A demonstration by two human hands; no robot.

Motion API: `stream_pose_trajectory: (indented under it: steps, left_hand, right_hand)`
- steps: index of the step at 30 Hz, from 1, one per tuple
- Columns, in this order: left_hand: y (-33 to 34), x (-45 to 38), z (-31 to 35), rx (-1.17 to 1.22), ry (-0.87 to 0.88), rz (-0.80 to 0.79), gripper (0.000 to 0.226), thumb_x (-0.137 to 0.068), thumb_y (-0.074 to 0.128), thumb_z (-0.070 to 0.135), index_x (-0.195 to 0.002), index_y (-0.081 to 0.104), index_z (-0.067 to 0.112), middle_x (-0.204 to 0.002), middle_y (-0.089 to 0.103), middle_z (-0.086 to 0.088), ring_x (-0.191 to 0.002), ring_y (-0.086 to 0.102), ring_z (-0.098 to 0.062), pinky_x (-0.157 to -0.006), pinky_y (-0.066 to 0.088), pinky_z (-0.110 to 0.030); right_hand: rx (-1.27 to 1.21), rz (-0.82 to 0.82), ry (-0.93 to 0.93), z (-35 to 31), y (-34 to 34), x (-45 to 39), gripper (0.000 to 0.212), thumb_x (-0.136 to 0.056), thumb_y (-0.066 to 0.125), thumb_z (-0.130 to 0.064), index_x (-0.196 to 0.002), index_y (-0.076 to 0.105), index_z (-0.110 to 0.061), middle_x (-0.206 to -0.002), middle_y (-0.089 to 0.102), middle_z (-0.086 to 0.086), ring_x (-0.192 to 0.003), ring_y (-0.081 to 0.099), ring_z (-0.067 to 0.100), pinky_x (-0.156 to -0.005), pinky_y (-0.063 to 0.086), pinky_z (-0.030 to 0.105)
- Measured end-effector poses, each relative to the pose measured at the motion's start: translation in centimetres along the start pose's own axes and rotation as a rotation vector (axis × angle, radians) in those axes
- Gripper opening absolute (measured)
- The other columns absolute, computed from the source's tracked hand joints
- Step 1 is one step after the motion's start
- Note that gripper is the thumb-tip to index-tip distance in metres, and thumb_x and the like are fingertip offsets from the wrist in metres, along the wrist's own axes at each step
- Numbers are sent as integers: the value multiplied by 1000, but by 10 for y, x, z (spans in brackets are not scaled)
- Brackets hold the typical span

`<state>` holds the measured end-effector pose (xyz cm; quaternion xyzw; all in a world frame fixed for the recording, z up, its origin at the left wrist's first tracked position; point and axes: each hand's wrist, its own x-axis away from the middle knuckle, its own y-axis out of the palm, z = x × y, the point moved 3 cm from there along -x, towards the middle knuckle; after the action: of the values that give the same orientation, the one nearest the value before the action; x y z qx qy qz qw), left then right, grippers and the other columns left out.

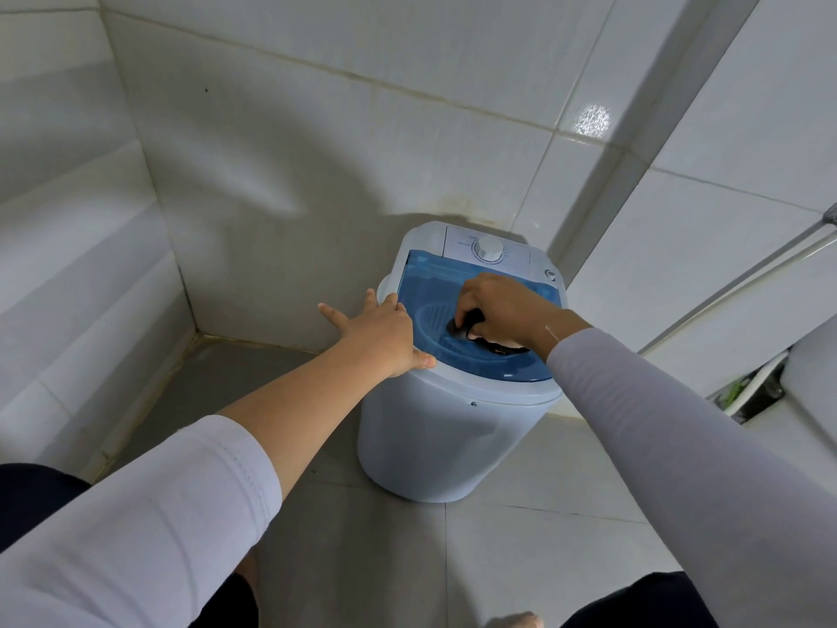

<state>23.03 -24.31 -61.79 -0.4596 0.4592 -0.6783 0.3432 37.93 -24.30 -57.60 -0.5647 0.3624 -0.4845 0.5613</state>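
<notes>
Down in the tiled corner, far left, it's bare wall (90, 265) meeting grey floor (362, 559). Then comes the left hand (380, 333), laid flat on the near-left rim of the washer (444, 437), fingers straight and spread toward the wall, thumb along the front edge. It grips nothing and looks to be steadying the tub. Moving across, the blue lid (453, 274) covers the top, a ribbed basket showing through it, with the white dial (488, 250) on the panel behind. Over the middle of that lid sits the right hand (502, 305), fingers curled tight round a dark cloth (466, 326) that trails back under the wrist. Whether it lies on the lid or dips into the tub, I cannot tell. Further right, a pipe (724, 292) slants down the wall.

My read: this is the loading step, cloth held right at the washer's mouth. Next move calls for the right hand to let go low over the basket while the left keeps the machine from shifting — then pull clear of the lid
</notes>
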Motion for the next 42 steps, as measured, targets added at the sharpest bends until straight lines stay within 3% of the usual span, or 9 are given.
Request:
stream_pose_trajectory:
  steps: [6,11,18,25,34,38,42]
  left_hand:
    - [0,1,0,3,-4,-5,88,-86,48,63,-151,19,11,-161,5,0,-149,-8,-27,-102,7,-79]
    - [0,1,1,-7,-12,-3,87,-87,47,63,-151,18,12,-161,4,2,-149,-9,-26,-102,8,-79]
    - [0,3,1,-5,-18,-8,89,-87,47,64,-152,14,13,-162,1,2,-149,-9,-26,-103,7,-79]
    - [1,3,1,1,-14,8,91,-86,47,65,-153,12,14,-162,4,1,-149,-7,-27,-103,6,-78]
    - [0,2,2,0,-6,24,90,-86,48,63,-152,15,11,-161,9,0,-149,-6,-27,-102,7,-78]
    - [0,0,2,-3,-10,30,90,-86,49,63,-151,16,11,-160,12,0,-150,-5,-27,-103,8,-78]
    - [1,1,0,0,-10,29,90,-86,48,64,-152,16,11,-159,13,1,-149,-5,-26,-102,8,-79]
  right_hand:
    - [97,-85,26,7,-3,12,29,-89,58,-25,-116,65,-36,-142,40,-6,-131,33,21,-102,30,41]
    - [131,-130,74,6,-5,23,40,-93,53,-19,-124,56,-44,-140,38,-5,-129,33,22,-100,31,44]
    - [216,-106,136,0,-1,27,44,-91,54,-14,-128,55,-39,-130,43,1,-122,38,25,-98,35,46]
    - [43,-18,199,10,5,32,40,-90,54,-9,-122,62,-33,-120,48,3,-109,44,28,-91,48,41]
    - [-154,88,346,38,-11,46,40,-86,46,3,-111,68,-20,-123,51,11,-113,51,30,-90,39,30]
    - [-254,138,273,26,-20,40,45,-86,44,6,-112,68,-20,-123,52,10,-114,51,28,-90,34,23]
    - [-238,46,137,-4,-7,27,38,-91,50,-3,-117,66,-24,-127,52,8,-117,49,26,-99,35,27]
